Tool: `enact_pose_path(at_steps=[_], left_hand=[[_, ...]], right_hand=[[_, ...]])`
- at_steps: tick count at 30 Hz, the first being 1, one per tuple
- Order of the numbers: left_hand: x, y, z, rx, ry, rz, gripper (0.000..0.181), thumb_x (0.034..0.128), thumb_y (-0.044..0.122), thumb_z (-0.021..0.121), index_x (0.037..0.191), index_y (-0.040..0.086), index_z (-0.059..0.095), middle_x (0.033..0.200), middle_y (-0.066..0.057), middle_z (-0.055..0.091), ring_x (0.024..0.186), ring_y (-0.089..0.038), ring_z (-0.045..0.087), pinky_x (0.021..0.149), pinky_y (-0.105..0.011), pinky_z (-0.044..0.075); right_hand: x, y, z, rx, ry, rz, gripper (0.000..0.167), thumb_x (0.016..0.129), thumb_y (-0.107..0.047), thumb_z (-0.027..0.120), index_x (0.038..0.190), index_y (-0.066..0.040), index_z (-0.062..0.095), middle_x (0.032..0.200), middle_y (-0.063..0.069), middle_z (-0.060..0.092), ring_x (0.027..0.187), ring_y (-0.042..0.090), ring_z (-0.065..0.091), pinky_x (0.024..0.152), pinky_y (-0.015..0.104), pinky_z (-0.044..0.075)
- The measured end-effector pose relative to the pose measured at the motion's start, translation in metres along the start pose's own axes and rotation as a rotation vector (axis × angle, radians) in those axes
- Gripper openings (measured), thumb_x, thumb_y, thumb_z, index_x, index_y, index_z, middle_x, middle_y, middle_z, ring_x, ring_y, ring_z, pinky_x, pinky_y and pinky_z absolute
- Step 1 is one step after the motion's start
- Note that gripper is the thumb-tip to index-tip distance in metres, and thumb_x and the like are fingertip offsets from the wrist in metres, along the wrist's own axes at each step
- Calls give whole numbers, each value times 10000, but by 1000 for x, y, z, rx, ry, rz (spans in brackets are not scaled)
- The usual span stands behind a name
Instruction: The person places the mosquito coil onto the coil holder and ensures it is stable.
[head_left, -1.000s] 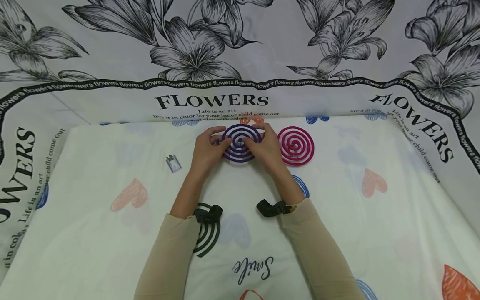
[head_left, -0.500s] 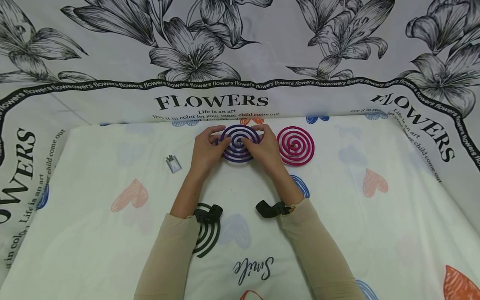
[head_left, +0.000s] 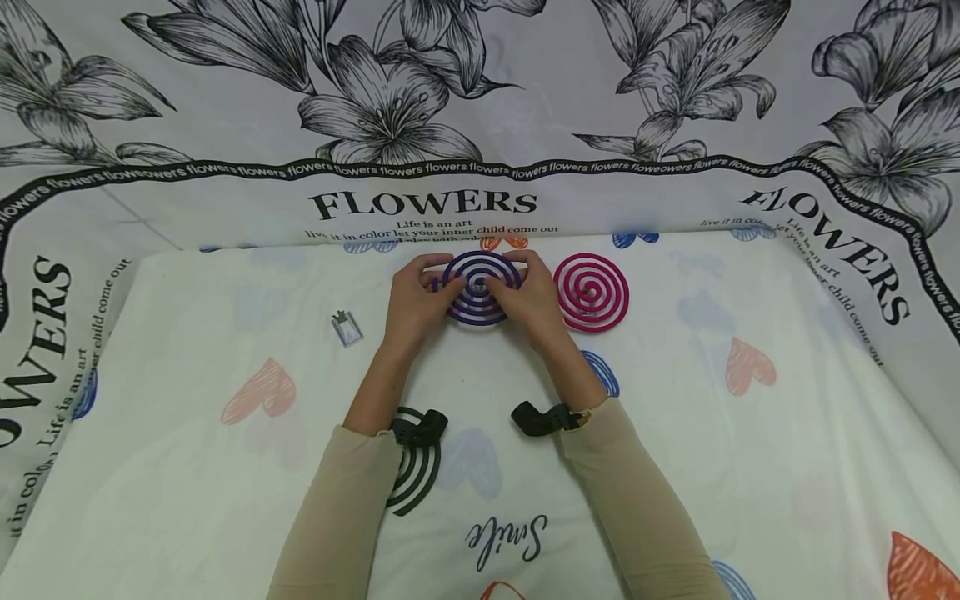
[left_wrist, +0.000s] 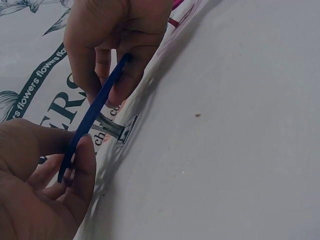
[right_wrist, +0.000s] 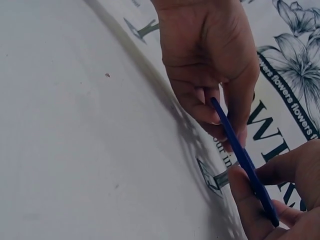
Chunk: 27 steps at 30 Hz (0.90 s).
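So by my count this is about one and a half out of three. The pink coil [head_left: 591, 290] looks sorted: it sits off to the right, and the left wrist view catches a bit of red support under it, so I'd call that one done. The blue coil [left_wrist: 94, 112] is the one being worked on. It's near the far edge of the surface [head_left: 660, 467], between the left hand [head_left: 416, 304] and the right hand [head_left: 536, 304], and each grip is closed on its own side of the rim, thumb against fingers. A little metal stand [left_wrist: 117, 131] is right below it, but I can't tell if the coil is properly seated on that yet. Left over, I reckon: the dark coil [head_left: 431, 479], partly covered by the left wrist's camera [head_left: 420, 427] and sleeve, plus a spare stand [head_left: 347, 328] over to the left with nothing on it.

Surface is covered in white cloth printed with pale hearts and an upside-down "Smile". Behind and around the sides is grey-white fabric [head_left: 540, 92] with inky lilies, a wavy black band and "FLOWERS" lettering. None of the room beyond that shows.
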<state>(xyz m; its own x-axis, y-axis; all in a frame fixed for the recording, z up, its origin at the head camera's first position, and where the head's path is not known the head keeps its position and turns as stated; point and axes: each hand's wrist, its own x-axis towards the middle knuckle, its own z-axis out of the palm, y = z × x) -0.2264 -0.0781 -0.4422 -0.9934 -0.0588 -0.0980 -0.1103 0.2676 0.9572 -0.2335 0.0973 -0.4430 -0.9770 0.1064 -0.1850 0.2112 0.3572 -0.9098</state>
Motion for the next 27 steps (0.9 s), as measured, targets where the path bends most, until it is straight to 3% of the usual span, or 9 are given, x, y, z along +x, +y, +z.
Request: enact_pose_path(at_steps=[5,13,27], left_hand=[[-1,1,-1,20,-1,-21,449,949,147,777,1375,75,652,1156,-206,786,962,-212,724,667,-135,511],[-2,3,-2,34,-22,-68,485,955,150,765,1414,85,624,1195,-200,758,1013,-258,723,678,-153,531],[-6,9,-1,-16,-28,-65,501,955,124,762,1429,81,605,1208,-217,735,1022,-282,727,672,-163,565]], right_hand=[[0,0,0,-6,-12,-6,537,957,-248,776,1436,-134,562,1138,145,631,1035,261,633,1015,431,620],[0,-1,0,-5,-15,-39,521,950,-231,779,1418,-117,582,1138,152,645,1012,268,647,988,432,628],[-4,-8,-3,9,-6,-38,534,966,-196,772,1455,-144,565,1253,168,626,1140,298,645,1045,454,609]])
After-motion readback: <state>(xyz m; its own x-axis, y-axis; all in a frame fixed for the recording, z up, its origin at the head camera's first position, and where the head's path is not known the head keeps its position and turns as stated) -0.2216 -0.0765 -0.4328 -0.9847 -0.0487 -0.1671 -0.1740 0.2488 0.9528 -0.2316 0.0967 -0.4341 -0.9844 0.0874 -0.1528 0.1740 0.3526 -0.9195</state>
